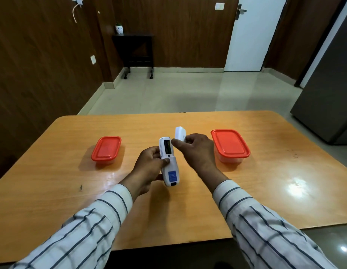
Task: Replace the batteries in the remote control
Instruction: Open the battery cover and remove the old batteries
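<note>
Head view: left hand (149, 162) grips remote (168, 162), compartment open; right hand (196, 150) at 2 o'clock pinches cover (180, 133).

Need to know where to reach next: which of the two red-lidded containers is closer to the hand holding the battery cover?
The larger container, just beside the right hand holding the battery cover. The smaller container sits beyond the left hand.

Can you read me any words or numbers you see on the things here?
None can be read.
Blue sticker on the back of the remote control: has print, too small and blurred to read.
Battery cover, two red-lidded boxes: no writing visible.
</note>
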